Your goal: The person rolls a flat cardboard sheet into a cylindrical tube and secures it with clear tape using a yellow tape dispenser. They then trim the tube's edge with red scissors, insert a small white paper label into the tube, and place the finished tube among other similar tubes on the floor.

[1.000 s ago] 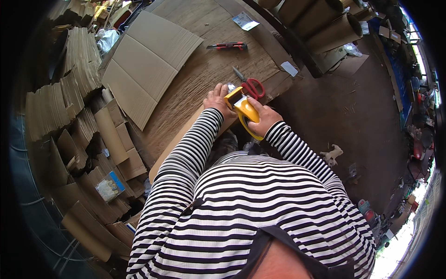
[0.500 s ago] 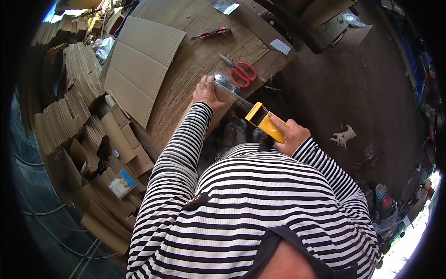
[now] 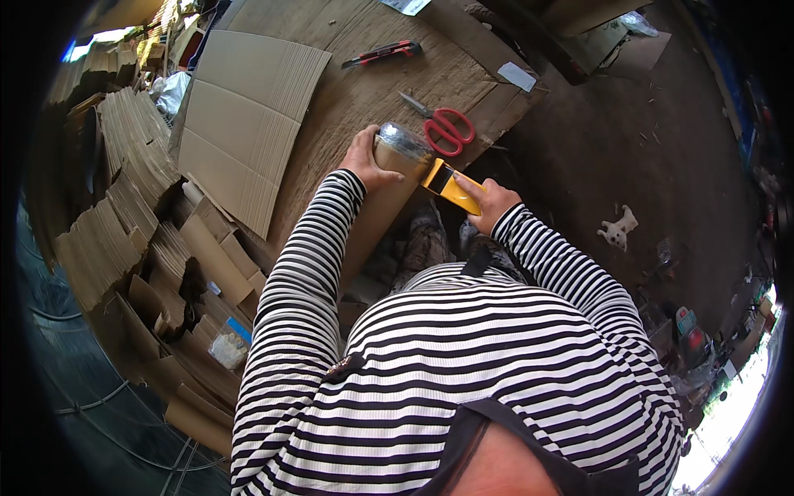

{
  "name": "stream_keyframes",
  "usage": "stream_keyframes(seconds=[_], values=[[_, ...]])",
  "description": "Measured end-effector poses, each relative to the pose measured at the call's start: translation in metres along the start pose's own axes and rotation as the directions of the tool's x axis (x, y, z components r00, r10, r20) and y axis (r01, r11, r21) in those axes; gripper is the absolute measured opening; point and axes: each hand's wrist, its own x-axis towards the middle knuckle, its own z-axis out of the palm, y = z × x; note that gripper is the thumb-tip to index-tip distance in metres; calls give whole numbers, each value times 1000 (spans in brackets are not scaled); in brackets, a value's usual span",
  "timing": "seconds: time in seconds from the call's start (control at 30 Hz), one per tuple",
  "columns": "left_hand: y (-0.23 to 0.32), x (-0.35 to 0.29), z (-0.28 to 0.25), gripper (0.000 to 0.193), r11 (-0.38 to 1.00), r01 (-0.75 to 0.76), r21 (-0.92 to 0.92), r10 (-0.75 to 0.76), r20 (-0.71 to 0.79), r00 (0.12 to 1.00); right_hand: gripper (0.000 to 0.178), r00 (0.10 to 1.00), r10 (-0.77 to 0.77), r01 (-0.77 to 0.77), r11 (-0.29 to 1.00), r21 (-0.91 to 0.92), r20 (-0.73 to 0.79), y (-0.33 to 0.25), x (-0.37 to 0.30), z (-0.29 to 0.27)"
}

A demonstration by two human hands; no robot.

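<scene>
My left hand [image 3: 365,162] is closed around a wide roll of clear packing tape [image 3: 401,142], the thumb along its near side. The roll's side looks brown and its top shiny. In my right hand [image 3: 496,202] is a yellow tape cutter [image 3: 451,187] with a dark slot, its head right beside the roll. Whether a strip of tape still joins the two is hard to make out. Red-handled scissors [image 3: 447,131] lie on the wooden table [image 3: 364,95] just beyond the roll. Farther back lies a red and black utility knife [image 3: 382,54].
A flat cardboard sheet [image 3: 244,116] covers the table's left part. Stacks of folded cardboard [image 3: 136,157] crowd the left side. The table's right edge [image 3: 517,112] drops to a dark floor, where a small white animal [image 3: 619,227] lies. A plastic bag of pale pieces [image 3: 229,345] rests among the cardboard.
The yellow cutter has moved left, up against the tape roll, and the stretch of clear tape between them has shortened. My left hand has turned, showing more of the roll.
</scene>
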Motion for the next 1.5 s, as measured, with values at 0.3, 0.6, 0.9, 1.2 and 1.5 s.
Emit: stream_keyframes(seconds=[0.3, 0.6, 0.9, 1.2, 1.5], values=[[-92, 66, -28, 119, 787, 71, -613, 143, 293, 946, 81, 986, -76, 83, 996, 41, -148, -31, 25, -6], [-125, 72, -40, 82, 766, 71, -638, 124, 256, 959, 81, 990, -18, 18, 1000, -1, -138, -80, 41, -33], [8, -4, -43, 136, 953, 146, 267, -150, -7, 989, 77, 988, -19, 25, 999, 34, -155, -63, 35, -21], [12, -12, -22, 134, 951, 193, 242, -164, -134, 977, 74, 996, 4, 8, 992, 123, -90, -56, -2, -57], [44, -24, -2, 129, 898, 295, 325, -233, -218, 948, 75, 999, -2, -2, 995, 104, 42, -83, -69, -142]])
